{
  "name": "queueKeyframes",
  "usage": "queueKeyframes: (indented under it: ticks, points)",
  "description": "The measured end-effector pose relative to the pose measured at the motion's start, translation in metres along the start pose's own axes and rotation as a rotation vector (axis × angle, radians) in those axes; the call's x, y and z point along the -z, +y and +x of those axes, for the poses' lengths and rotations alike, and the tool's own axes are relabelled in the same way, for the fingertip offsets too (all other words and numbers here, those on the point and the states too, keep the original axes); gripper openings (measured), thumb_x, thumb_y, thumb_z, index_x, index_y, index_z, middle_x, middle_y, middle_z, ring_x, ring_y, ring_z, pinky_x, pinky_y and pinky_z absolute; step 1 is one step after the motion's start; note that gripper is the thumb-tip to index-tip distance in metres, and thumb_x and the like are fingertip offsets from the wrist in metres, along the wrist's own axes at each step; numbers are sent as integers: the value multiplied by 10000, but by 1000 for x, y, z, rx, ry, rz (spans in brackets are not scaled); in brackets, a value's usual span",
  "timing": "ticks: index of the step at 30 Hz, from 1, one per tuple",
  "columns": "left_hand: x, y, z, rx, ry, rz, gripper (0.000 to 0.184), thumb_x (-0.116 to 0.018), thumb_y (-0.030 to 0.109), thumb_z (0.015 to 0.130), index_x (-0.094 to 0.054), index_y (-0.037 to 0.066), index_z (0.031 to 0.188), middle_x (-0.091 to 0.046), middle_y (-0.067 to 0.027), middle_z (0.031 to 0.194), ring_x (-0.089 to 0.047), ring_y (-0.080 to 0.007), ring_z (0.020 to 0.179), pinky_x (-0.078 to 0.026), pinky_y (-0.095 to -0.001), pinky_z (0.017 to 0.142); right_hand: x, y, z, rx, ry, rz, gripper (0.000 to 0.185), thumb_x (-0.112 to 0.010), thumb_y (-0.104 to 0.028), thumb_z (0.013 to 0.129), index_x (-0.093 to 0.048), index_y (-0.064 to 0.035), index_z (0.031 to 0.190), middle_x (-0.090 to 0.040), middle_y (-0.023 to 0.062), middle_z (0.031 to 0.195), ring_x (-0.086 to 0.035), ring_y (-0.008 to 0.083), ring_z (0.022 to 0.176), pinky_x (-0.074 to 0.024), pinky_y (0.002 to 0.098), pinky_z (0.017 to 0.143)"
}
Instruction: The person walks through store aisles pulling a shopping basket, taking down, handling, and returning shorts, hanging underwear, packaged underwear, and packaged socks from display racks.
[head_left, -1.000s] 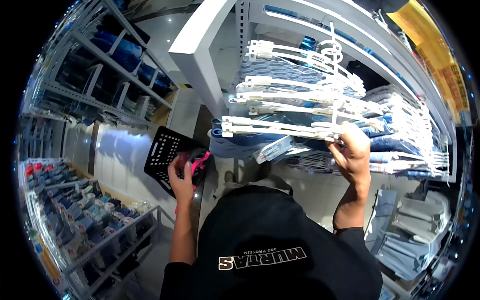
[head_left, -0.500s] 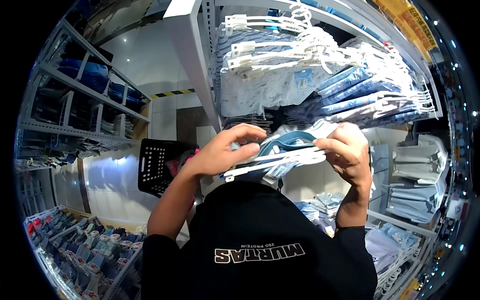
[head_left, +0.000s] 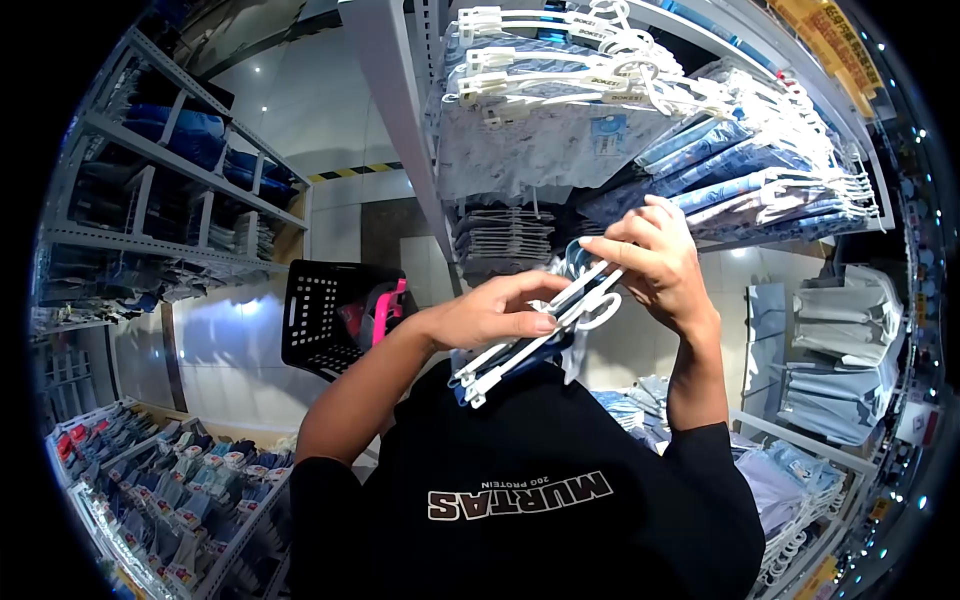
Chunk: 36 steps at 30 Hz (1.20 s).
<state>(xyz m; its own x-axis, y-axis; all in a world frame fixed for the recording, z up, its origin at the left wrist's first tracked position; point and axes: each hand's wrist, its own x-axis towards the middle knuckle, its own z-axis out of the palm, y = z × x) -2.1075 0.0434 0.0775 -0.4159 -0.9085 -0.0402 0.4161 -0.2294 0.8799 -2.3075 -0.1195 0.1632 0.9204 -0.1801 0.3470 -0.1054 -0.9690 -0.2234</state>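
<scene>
In front of my chest I hold a few white clip hangers (head_left: 488,383) with dark blue garments (head_left: 543,352) on them. The hangers slant, their clip ends low at the left and their upper ends near my right hand. My left hand (head_left: 495,310) is closed around the middle of the bundle, thumb on top. With bent fingers, my right hand (head_left: 655,262) grips the upper end, by a teal waistband (head_left: 575,258). One white hook (head_left: 600,312) sticks out below that hand. Fingers and hangers hide much of the cloth.
Ahead, a white rack (head_left: 385,90) bears pale printed garments (head_left: 540,150) and blue ones (head_left: 700,165) on white hangers. A black basket (head_left: 310,320) with a pink-trimmed item (head_left: 385,312) stands at the left. Shelves (head_left: 150,245) line the left; more hanging clothes (head_left: 840,350) are at right.
The hangers have turned from nearly level to a steep slant, right end up. My right hand has risen and moved inward; my left hand has moved right and slightly down.
</scene>
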Motion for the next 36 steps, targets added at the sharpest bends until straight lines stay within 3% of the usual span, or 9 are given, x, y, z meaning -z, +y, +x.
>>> queueKeyframes:
  ticks: [7, 10, 11, 16, 21, 26, 28, 31, 36]
  points:
    - [-4, -11, -15, 85, 101, 119, 318, -565, 290, 1050, -663, -4, 1120, -596, 38, 911, -514, -62, 857, -450, -254, 782, -7, -2, -2, -58, 100, -42, 367, -793, -234, 795, -743, -216, 1158, -648, 34, 1270, -533, 338, 1266, -349, 571, 1104]
    - [3, -3, -25, -59, 272, 345, 315, -564, 287, 1048, -662, 3, 1143, -623, 10, 941, -530, -69, 877, -451, -267, 774, -3, 6, -10, -89, 310, -82, 373, -801, -272, 796, -756, -174, 1153, -619, 90, 1337, -487, 363, 1323, -318, 545, 1126]
    - [8, 5, -33, 60, 347, 500, 270, -558, 229, 1042, -657, 7, 1159, -681, -69, 1107, -609, -150, 1040, -462, -316, 944, -4, 10, -14, -93, 429, -45, 373, -790, -287, 814, -757, -120, 1146, -606, 139, 1352, -474, 382, 1335, -319, 530, 1124]
    - [32, 25, -62, -323, 720, 1652, 315, -613, -26, 787, -706, 79, 1069, -667, -82, 995, -616, -304, 916, -434, -406, 878, -12, 20, -34, -277, 902, -10, 483, -506, -444, 1039, -708, -21, 1156, -570, 218, 1357, -499, 343, 1318, -339, 470, 1136]
    - [56, 25, -76, -887, 1041, 1727, 130, -650, 15, 894, -703, 9, 1013, -653, -101, 886, -618, -275, 855, -443, -390, 803, -28, 30, -36, -401, 1244, 524, 637, -339, -528, 1069, -643, 32, 1054, -617, 209, 1247, -602, 283, 1127, -485, 392, 991]
    - [81, 16, -56, -968, 1588, 845, 196, -613, 163, 1016, -636, -28, 1055, -616, -41, 803, -539, -92, 720, -460, -241, 658, -30, 36, -21, -529, 1390, 1097, 621, -290, -572, 1059, -604, -43, 968, -657, 189, 1014, -645, 339, 1024, -518, 555, 959]
    - [97, 9, -47, -917, 1587, 591, 203, -620, 175, 1013, -626, -27, 1028, -596, -41, 767, -518, -74, 658, -442, -228, 604, -28, 33, -11, -490, 1405, 1344, 615, -287, -575, 1057, -604, -54, 971, -651, 176, 977, -645, 343, 1003, -521, 597, 937]
    - [120, -8, -38, -976, 1093, 207, 324, -649, 290, 999, -597, -14, 1097, -585, -66, 777, -546, -144, 710, -474, -264, 702, -18, 29, 2, -404, 1389, 1512, 596, -290, -560, 1061, -627, -86, 931, -675, 133, 941, -645, 355, 1008, -470, 683, 975]
    - [83, -8, -3, -937, 1060, -77, 324, -643, 327, 1003, -611, 9, 954, -503, -12, 671, -450, -108, 600, -431, -258, 635, 9, 28, 14, -271, 1322, 1695, 658, -251, -556, 1065, -653, -68, 883, -705, 153, 955, -641, 376, 1056, -381, 725, 1057]
